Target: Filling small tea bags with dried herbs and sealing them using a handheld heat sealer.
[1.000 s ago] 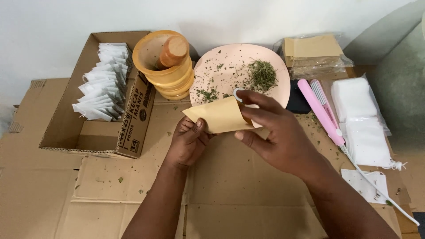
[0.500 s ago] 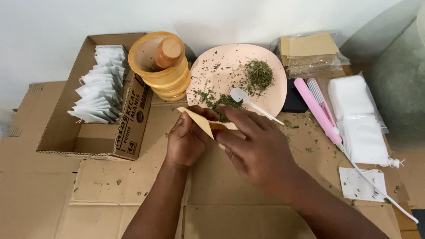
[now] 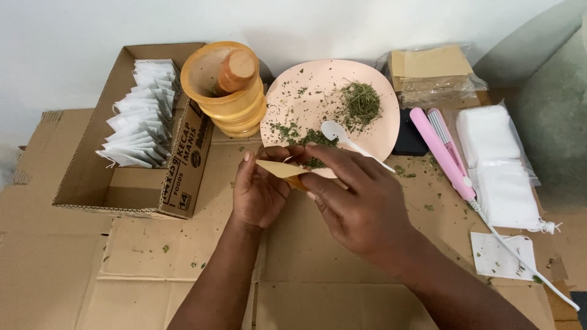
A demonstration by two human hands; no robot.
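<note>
Tan paper envelope [image 3: 282,169] sits pinched between both hands just in front of the pink plate [image 3: 306,79], above the cardboard-covered table [image 3: 183,256]. Left hand [image 3: 260,195] grips the envelope from below, fingers curled around it. Right hand [image 3: 361,205] holds the envelope's open edge and also a small white spoon [image 3: 342,135], whose bowl lies over the plate among dried green herbs [image 3: 361,101]. An orange mortar [image 3: 229,91] stands left of the plate, beside a cardboard box [image 3: 104,183] of white sachets [image 3: 140,116]

Both forearms reach up from the lower edge, the left hand [image 3: 260,194] palm-up with fingers curled in a pinch, the right hand [image 3: 361,205] palm-down just beside it, its fingertips touching the left's.
</note>
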